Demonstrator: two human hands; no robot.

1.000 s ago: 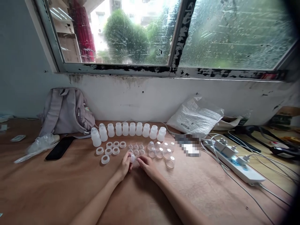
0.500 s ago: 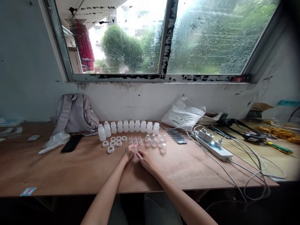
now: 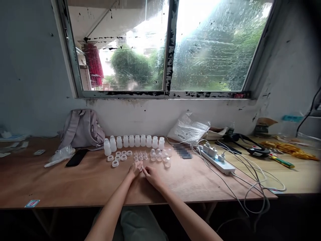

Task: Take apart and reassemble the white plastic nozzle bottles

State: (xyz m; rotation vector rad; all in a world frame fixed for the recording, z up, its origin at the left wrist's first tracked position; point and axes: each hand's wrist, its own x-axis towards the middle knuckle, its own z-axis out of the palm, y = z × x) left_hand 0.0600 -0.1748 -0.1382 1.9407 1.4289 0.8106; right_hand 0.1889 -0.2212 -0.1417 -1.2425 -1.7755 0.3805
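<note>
My left hand (image 3: pixel 135 169) is closed round a small clear piece, mostly hidden by the fingers. Against it, my right hand (image 3: pixel 150 174) has its thumb and fingers pinched at the same spot; what they grip is too small to name. Just beyond the hands lie several small clear nipple-like pieces (image 3: pixel 140 156). White rings (image 3: pixel 115 163) are grouped to their left, and clear domed caps (image 3: pixel 167 162) to their right. Behind these, a row of frosted white bottles (image 3: pixel 137 141) stands upright; two at the left end sit nearer me.
At the left are a backpack (image 3: pixel 82 129), a plastic bag (image 3: pixel 60 155) and a black phone (image 3: pixel 76 158). Toward the right lie a silvery bag (image 3: pixel 189 129), another phone (image 3: pixel 185 152), a power strip (image 3: pixel 218 161) with loose cables, headphones (image 3: pixel 258 151) and a screwdriver (image 3: pixel 283 162).
The whole view has shifted, with the table items appearing further left and most slightly lower. Both hands remain together at the small piece.
</note>
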